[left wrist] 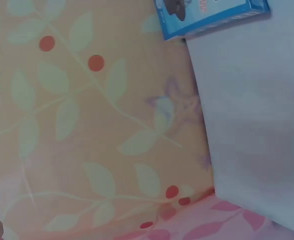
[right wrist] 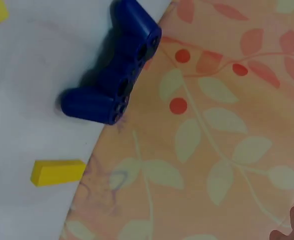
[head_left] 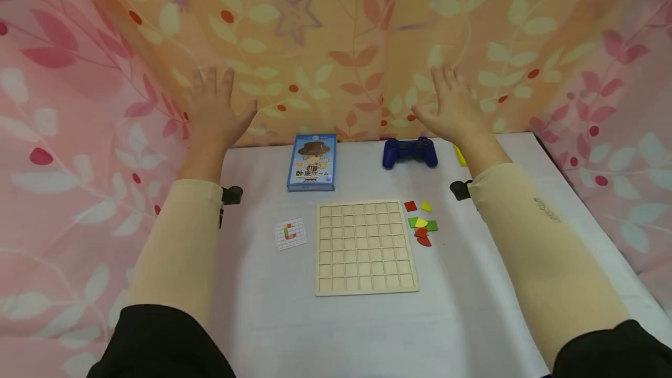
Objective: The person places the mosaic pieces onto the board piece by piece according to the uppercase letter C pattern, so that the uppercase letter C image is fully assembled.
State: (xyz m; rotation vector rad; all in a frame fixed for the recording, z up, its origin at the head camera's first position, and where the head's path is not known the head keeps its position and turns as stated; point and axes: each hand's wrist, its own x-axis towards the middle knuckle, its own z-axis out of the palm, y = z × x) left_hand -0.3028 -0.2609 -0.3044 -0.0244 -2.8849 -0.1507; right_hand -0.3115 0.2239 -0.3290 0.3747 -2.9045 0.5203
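Hovering spread-fingered and grasping nothing, left hand and right hand, before far curtain, beyond box and gamepad.

- The curtain behind the table is orange, printed with pale leaves, red berries and faint purple stars.
- The side curtains are pink with red and white leaves.
- The tablecloth is plain white.
- The game controller is dark blue.
- The box is blue, with a cartoon figure in a brown hat.
- The grid board is pale wood.
- The loose pieces are red, yellow and green.
- The block is yellow.
- The sleeves are cream.
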